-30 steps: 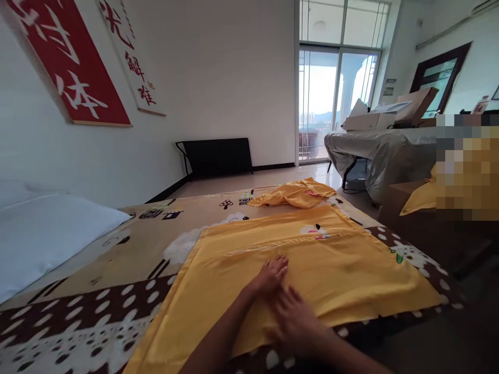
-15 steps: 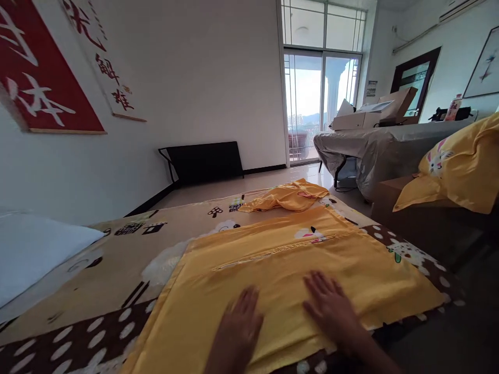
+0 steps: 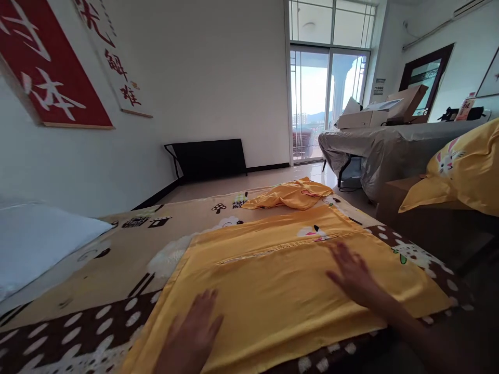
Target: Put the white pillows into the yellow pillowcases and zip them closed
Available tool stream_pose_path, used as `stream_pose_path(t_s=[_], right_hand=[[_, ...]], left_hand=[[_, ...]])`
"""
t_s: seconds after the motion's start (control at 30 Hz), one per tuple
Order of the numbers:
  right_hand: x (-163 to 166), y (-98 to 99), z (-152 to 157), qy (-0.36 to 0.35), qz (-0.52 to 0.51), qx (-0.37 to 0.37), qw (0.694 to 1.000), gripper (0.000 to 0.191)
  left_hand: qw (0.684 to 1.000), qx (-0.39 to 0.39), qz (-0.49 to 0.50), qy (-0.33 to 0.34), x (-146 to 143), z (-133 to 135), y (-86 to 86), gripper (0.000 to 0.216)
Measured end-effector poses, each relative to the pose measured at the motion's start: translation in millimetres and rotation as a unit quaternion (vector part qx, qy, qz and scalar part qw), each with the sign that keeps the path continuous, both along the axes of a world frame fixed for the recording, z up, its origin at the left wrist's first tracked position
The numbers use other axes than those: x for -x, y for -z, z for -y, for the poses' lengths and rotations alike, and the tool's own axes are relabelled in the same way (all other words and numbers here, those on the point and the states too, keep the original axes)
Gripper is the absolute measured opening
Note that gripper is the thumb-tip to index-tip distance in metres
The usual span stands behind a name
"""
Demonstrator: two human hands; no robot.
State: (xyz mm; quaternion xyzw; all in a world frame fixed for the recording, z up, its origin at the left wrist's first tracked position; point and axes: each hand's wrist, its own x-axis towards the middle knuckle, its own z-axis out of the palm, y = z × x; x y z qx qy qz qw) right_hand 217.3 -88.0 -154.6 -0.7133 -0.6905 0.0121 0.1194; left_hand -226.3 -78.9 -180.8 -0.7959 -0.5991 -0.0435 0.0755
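A yellow pillowcase (image 3: 280, 280) lies spread flat on a bed with a brown and beige patterned sheet (image 3: 128, 249). My left hand (image 3: 193, 332) rests flat on its near left part, fingers stretched out. Flat on the pillowcase's right part lies my right hand (image 3: 351, 270), fingers apart, close to the zip seam. Neither hand holds anything. A second yellow pillowcase (image 3: 290, 195) lies crumpled at the far end of the bed.
A white pillow (image 3: 42, 244) lies at the bed's left. A stuffed yellow pillow (image 3: 463, 171) sits on a brown box at the right. Behind it stands a table under grey plastic (image 3: 390, 150) with cardboard boxes. A black panel (image 3: 208, 158) leans against the far wall.
My hands started close together in the pillowcase's middle and have slid apart over the cloth, the left toward the near left, the right toward the right. The camera has shifted slightly.
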Motion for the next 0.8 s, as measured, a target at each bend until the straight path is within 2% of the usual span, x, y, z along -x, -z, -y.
stream_pose_path(t_s=[0.03,0.1,0.2,0.27,0.37,0.5,0.6,0.7,0.8], right_hand=[[30,-8.9,-16,-0.071,-0.037,0.044,0.996,0.072],[82,-18.4,-46,-0.156,-0.097,0.103,0.978,0.075],[128,-12.2,-82,-0.207,-0.107,0.052,0.971,0.071],[131,0.1,-100,-0.193,-0.085,0.015,0.977,0.065],[95,16.9,-114,-0.130,-0.047,0.025,0.990,0.062],[7,24.5,-114,-0.052,-0.017,0.037,0.998,0.060],[-57,27.1,-109,0.000,0.025,0.039,0.999,0.061],[-102,32.5,-103,0.048,0.076,0.039,0.995,0.061],[-132,37.9,-95,0.078,0.088,0.042,0.992,0.062]], left_hand=[[0.999,0.036,0.005,-0.005,-27,-14,-10.5,0.054],[0.994,0.098,0.038,-0.002,-79,-44,-28.4,0.061],[0.993,0.108,0.050,-0.008,-125,-86,-38.1,0.062],[0.994,0.089,0.048,-0.029,-125,-108,-33.4,0.060],[0.994,0.074,0.036,-0.070,-81,-125,-22.2,0.058],[0.991,0.060,0.001,-0.121,13,-129,-13.3,0.055],[0.987,0.050,-0.050,-0.147,69,-125,-7.3,0.051],[0.982,0.050,-0.085,-0.164,99,-120,-2.4,0.050],[0.979,0.064,-0.113,-0.157,107,-113,-2.4,0.051]])
